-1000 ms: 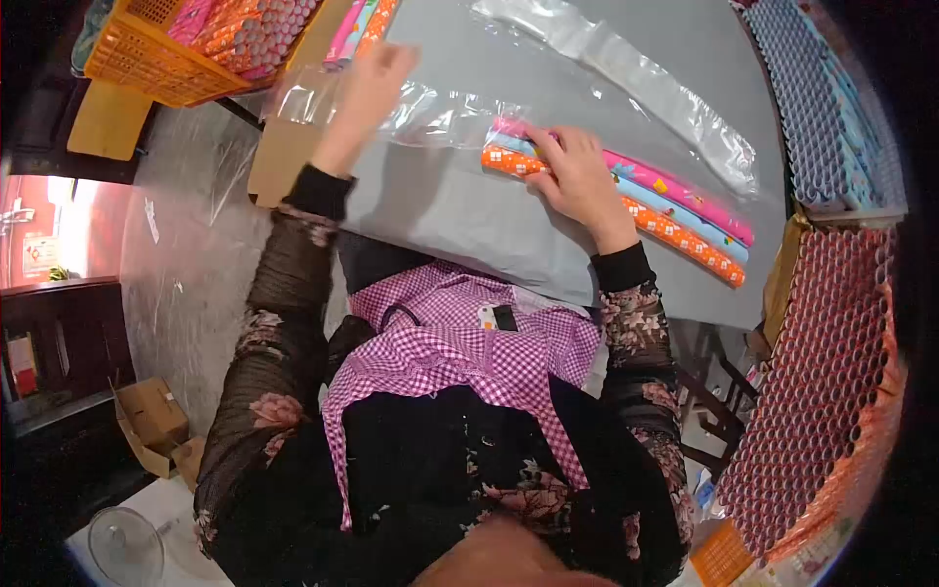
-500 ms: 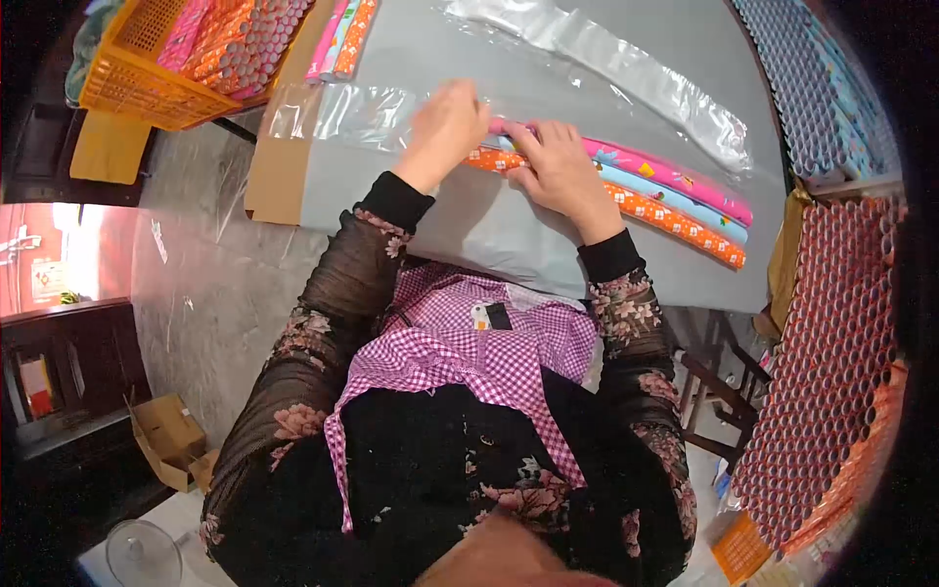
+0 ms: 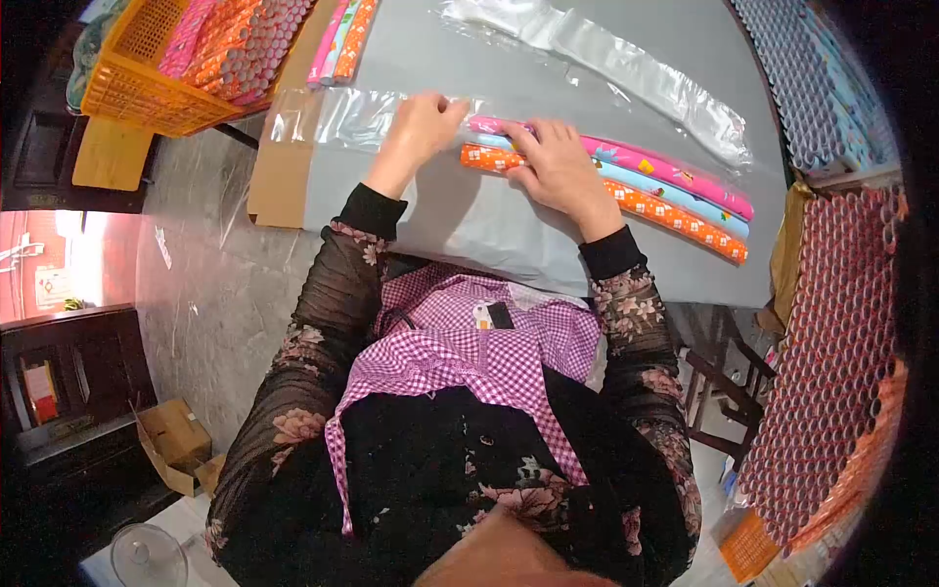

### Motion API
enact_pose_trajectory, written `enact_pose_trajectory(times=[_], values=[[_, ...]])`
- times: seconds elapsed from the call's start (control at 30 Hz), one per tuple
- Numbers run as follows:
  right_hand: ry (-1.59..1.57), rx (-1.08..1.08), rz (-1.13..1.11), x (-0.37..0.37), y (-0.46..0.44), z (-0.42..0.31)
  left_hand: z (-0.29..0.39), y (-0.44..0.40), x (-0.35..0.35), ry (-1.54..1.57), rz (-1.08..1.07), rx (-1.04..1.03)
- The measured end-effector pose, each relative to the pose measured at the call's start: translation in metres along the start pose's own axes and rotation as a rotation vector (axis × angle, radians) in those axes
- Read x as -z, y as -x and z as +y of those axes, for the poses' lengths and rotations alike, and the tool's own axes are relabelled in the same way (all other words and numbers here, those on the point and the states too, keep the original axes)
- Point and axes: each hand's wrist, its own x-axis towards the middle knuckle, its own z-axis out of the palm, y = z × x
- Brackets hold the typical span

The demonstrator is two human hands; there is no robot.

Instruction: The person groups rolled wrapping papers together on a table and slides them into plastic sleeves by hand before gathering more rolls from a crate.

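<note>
The right hand (image 3: 559, 168) grasps three bright rolls (image 3: 653, 189) on the tabletop's (image 3: 425, 54) right side. The left hand (image 3: 423, 127) curls over a clear bag (image 3: 352, 118); I can't tell if it pinches.

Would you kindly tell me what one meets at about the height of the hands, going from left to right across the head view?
Crate → cardboard → left hand → right hand → blue tubes.
</note>
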Motion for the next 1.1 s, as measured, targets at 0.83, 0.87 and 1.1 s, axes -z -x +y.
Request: enact_pose_trajectory(times=[0.83,0.87,1.1], values=[[0.016,0.013,0.011,-0.001,-0.001,0.001,0.008,0.019,-0.041,0.113,0.168,-0.427],[0.016,0.015,0.010,-0.001,-0.001,0.000,0.011,0.021,-0.040,0.115,0.111,-0.406],[0.029,0.023,0.014,-0.001,-0.001,0.000,0.011,0.022,-0.045,0.234,0.092,-0.457]])
